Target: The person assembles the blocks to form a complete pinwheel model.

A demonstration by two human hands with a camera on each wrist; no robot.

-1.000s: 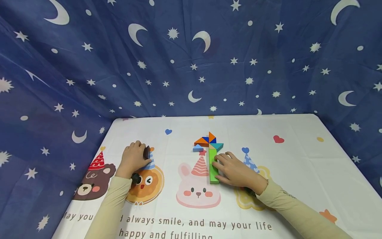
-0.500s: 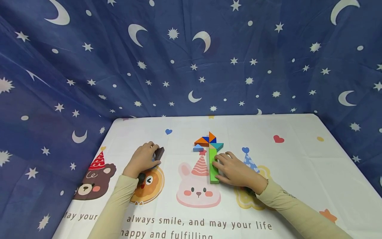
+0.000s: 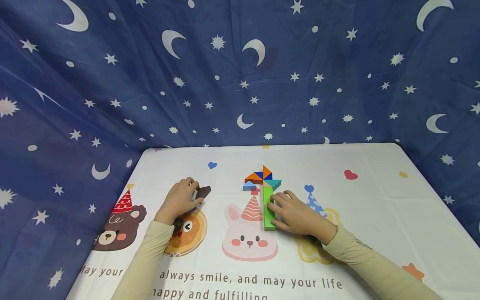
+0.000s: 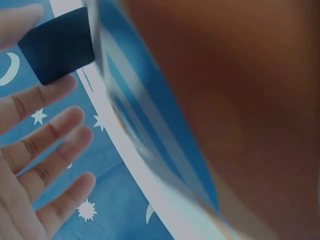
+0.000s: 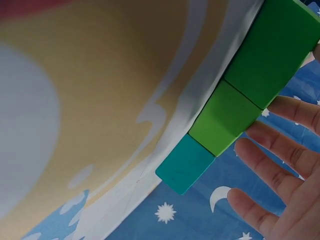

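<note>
My left hand (image 3: 179,201) pinches a dark brown block (image 3: 204,192) between thumb and index finger, at the left of the white tablecloth. In the left wrist view the block (image 4: 60,46) shows a dark four-sided face; the other fingers are spread apart from it. My right hand (image 3: 298,212) rests its fingertips on two green blocks (image 3: 267,216) lying end to end. Above them, orange, blue and teal triangle blocks fan out like a pinwheel (image 3: 263,175). The right wrist view has the green blocks (image 5: 272,52) lined up with a teal block (image 5: 185,164), fingertips along their edge.
A light blue triangle block (image 3: 249,186) lies just left of the pinwheel, below an orange one. Printed animals and lettering cover the white tablecloth (image 3: 375,200). A dark blue curtain (image 3: 240,83) with moons and stars stands behind and at the left.
My left hand has moved right, carrying the dark brown block, which has turned and now points further right. My right hand and the laid blocks stay in place.
</note>
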